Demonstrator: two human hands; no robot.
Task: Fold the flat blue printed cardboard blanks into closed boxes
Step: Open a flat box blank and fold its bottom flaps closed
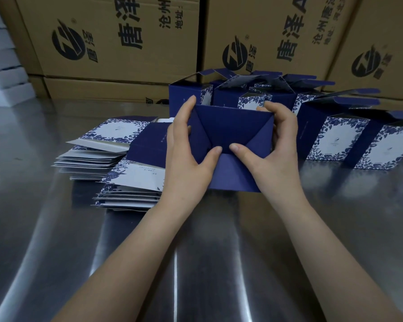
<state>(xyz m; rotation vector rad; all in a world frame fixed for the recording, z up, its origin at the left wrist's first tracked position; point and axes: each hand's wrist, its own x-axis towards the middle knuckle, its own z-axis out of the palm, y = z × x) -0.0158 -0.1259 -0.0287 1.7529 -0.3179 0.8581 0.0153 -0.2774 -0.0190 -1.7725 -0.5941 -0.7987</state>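
- Head view, centre: a half-folded blue box (230, 129) over a steel table (196, 263), with its flapped end turned toward the camera (resting on the metal or lifted clear of it, impossible to tell).
- Gripped along its left edge by the left hand (191, 149): thumb pressed onto the flaps near the middle, index finger stretched up to the top left corner, other fingers hidden behind the cardboard.
- Gripped along its right edge by the right hand (275, 147): thumb laid flat on the flaps just beside the left thumb, fingers curled over the top right corner.
- On that near end: slanted dark-blue flaps meeting close to the two thumbs, and one lighter-blue flap hanging below them between the wrists.
- Left of the box, partly hidden by the left hand and wrist: fanned flat blanks (116, 154) in loose piles on the table, showing white panels with blue floral borders and some plain dark-blue faces.
- Behind the box and off to the right: a cluster of standing boxes (335, 135) on the table, touching one another, top flaps raised and open.
- Along the back: stacked brown cartons (116, 38) printed with black logos and characters.
- Far left edge: a white stack (2, 66), too blurred to identify.
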